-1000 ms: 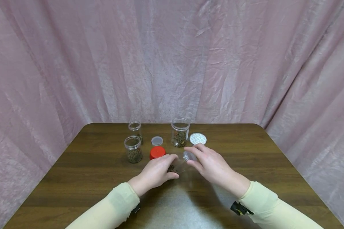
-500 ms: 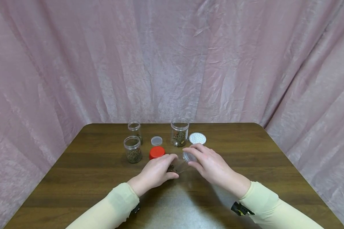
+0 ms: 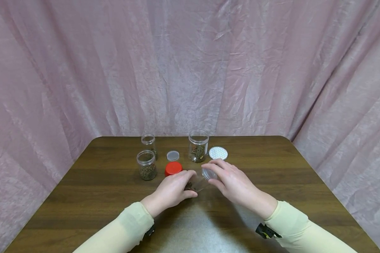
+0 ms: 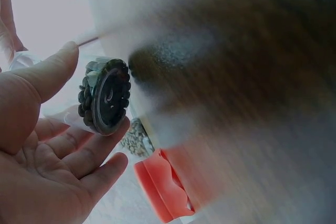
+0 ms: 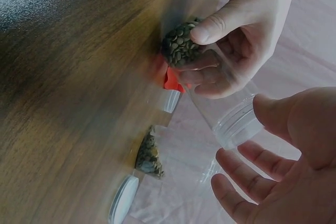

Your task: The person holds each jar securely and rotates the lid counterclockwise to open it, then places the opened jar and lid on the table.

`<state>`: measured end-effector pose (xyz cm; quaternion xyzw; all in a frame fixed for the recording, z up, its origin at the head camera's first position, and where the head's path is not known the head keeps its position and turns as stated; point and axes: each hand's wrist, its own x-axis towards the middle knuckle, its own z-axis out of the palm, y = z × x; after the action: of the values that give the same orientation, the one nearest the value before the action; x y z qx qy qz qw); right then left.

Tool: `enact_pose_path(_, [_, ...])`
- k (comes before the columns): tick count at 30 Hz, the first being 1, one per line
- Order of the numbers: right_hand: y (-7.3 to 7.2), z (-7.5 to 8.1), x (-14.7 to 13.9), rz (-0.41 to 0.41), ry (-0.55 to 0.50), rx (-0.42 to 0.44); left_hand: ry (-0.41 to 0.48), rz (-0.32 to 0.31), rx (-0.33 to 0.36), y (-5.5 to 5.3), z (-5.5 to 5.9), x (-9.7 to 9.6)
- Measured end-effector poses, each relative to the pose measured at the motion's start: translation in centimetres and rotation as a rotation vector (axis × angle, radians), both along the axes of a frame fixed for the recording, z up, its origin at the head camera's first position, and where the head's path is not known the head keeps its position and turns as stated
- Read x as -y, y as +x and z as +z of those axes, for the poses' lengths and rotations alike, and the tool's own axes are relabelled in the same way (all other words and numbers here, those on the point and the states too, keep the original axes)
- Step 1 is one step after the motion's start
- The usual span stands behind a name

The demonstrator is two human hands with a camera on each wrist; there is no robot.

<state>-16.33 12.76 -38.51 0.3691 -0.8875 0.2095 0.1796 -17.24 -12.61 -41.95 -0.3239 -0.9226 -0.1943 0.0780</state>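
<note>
In the head view my left hand (image 3: 174,186) grips a clear plastic jar (image 5: 205,106) around its lower part, thumb on one side and fingers on the other. The jar is tilted, its top leaning right toward my right hand (image 3: 232,179). Small brownish-green pellets (image 5: 181,45) lie at its bottom; the left wrist view shows them around the jar's round base (image 4: 111,98). On the jar's mouth sits a clear ridged lid (image 3: 209,173). My right thumb and fingers curl around this lid, the thumb touching its edge in the right wrist view.
Behind the left hand sits a red lid (image 3: 173,168), with a small translucent lid (image 3: 172,155) beyond. Two uncovered jars, a wider one (image 3: 146,165) and a narrower one (image 3: 149,142), stand left. A large uncovered jar (image 3: 198,146) and a white patterned lid (image 3: 218,153) are farther back.
</note>
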Motion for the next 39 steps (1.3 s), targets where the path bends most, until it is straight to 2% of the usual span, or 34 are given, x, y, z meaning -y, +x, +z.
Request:
enact_pose_path(4, [-0.01, 0.00, 0.01, -0.026, -0.005, 0.001, 0.005, -0.003, -0.003, -0.02, -0.05, -0.04])
enact_pose_path(10, [0.05, 0.25, 0.15, -0.150, 0.026, -0.011, 0.007, 0.001, 0.005, -0.12, -0.21, -0.06])
enact_pose_path(13, [0.13, 0.30, 0.23, -0.173, 0.040, 0.006, 0.004, 0.004, 0.009, -0.12, -0.23, -0.07])
enact_pose_path(30, [0.03, 0.04, 0.06, -0.063, 0.018, 0.009, -0.004, 0.008, -0.004, -0.17, -0.35, -0.06])
enact_pose_path(39, [0.00, -0.05, -0.04, -0.040, 0.014, 0.001, 0.001, 0.007, -0.009, -0.21, -0.39, -0.03])
